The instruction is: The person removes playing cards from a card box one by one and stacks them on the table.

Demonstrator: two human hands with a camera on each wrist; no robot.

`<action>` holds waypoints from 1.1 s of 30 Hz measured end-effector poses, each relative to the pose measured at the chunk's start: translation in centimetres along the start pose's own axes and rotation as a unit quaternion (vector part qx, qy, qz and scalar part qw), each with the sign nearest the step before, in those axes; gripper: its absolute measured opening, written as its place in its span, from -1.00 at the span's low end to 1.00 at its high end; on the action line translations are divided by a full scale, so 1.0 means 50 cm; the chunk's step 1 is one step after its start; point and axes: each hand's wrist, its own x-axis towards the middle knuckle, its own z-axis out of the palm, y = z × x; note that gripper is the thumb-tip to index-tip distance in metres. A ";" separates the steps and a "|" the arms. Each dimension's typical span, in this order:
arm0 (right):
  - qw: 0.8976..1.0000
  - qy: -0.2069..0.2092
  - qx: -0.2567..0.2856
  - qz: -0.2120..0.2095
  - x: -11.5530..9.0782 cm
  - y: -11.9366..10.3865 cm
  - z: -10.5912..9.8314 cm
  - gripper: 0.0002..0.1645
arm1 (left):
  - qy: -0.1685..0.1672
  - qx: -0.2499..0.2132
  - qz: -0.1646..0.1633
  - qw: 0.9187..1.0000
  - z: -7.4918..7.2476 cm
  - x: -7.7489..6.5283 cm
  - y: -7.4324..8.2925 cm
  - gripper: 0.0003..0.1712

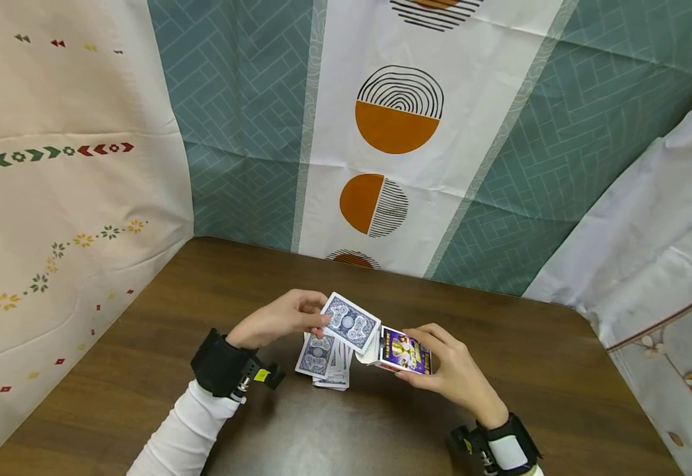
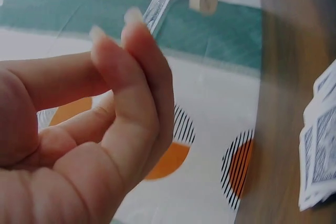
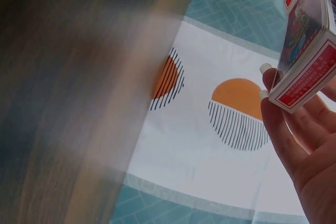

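My left hand (image 1: 283, 318) pinches a blue-backed playing card (image 1: 351, 322) by its left edge; whether more cards lie under it I cannot tell. In the left wrist view the card (image 2: 164, 1) shows nearly edge-on beyond the fingertips. My right hand (image 1: 449, 363) grips a purple and yellow card box (image 1: 405, 350) by its sides, its open end toward the left hand. The right wrist view shows the box's red and white end (image 3: 307, 80). Below the held card, a loose pile of playing cards (image 1: 314, 357) lies on the table, also seen in the left wrist view.
The brown wooden table (image 1: 232, 277) meets a teal and white patterned cloth (image 1: 250, 132) at its back edge. A cream cloth (image 1: 72, 218) hangs on the left and a white one (image 1: 667, 251) on the right. Both wrists wear black straps with small cameras.
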 end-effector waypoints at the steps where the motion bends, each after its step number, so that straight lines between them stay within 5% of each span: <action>1: 1.000 0.001 0.001 -0.001 0.000 0.000 -0.001 -0.31 | 0.011 0.003 0.002 1.000 -0.007 -0.001 0.000 -0.69; 9: 1.000 -0.008 0.001 0.008 -0.001 -0.003 0.000 -0.28 | 0.083 0.010 -0.002 0.997 -0.044 -0.007 -0.013 -0.60; 17: 1.000 -0.013 0.006 0.015 -0.002 -0.006 0.003 -0.27 | 0.144 -0.002 -0.026 0.989 -0.050 0.010 -0.044 -0.66; 28: 1.000 -0.013 0.002 0.008 -0.002 -0.002 0.005 -0.28 | 0.155 0.039 -0.082 0.984 -0.022 0.051 -0.111 -0.84; 33: 1.000 -0.011 0.000 0.004 -0.003 0.002 0.007 -0.29 | 0.158 0.085 -0.066 0.982 -0.005 0.055 -0.122 -0.93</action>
